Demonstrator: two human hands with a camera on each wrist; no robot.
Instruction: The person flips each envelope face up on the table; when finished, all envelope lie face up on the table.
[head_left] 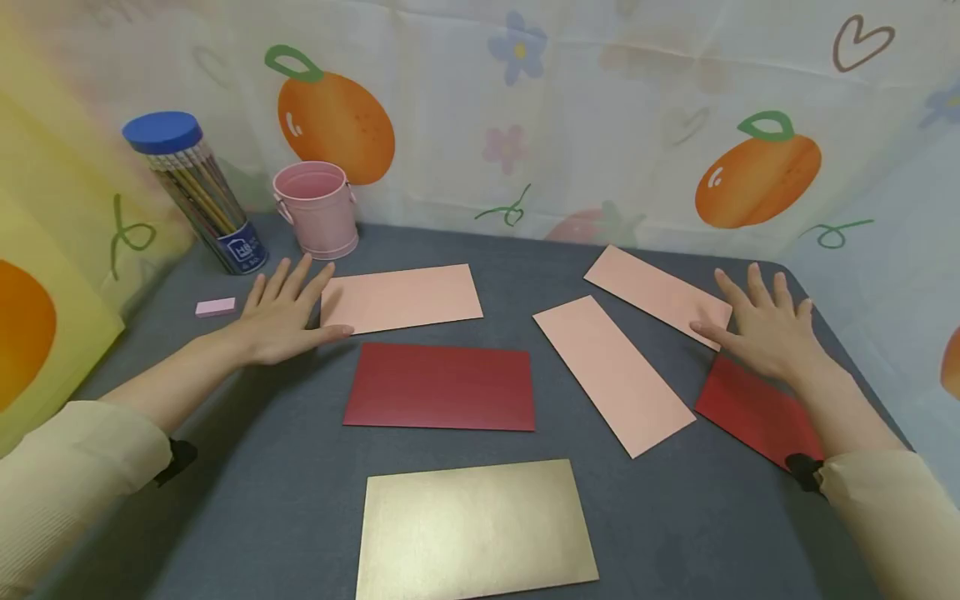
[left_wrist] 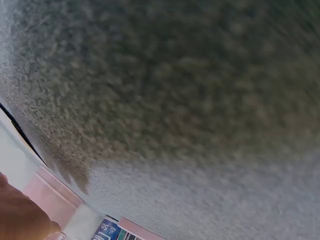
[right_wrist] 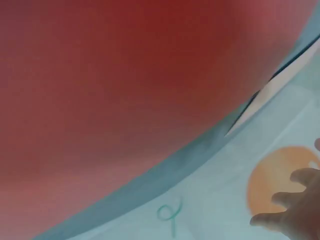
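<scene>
A person in cream sleeves (head_left: 82, 475) held both bare hands out over a dark grey table (head_left: 277, 508) on which six flat cards lay spread. The left hand (head_left: 279, 323) stretched across the left end of a pale pink card (head_left: 405, 298), its fingers extended and apart, the thumb angled away near the card's lower edge. The right hand (head_left: 772, 329), its fingers also parted and gripping nothing, stood at the near end of a second pink card (head_left: 648, 287), thumb above that end; whether either hand touched a card could not be told. A bright red card (head_left: 753, 408) lay partly hidden beneath the right hand and forearm, and it filled much of the right wrist view as a blur. A third pink card (head_left: 615, 375) slanted just to its left, and a dark red card (head_left: 442, 387) lay flat near the middle of the table. Closest to the person was a gold card (head_left: 476, 533). Beyond the left hand, a blue-lidded tub of pencils (head_left: 198, 196) leaned in the head view beside a pink bucket (head_left: 318, 217), with a small pink block (head_left: 215, 307) nearby. A cloth (head_left: 442, 108) printed with oranges and flowers hung behind.
</scene>
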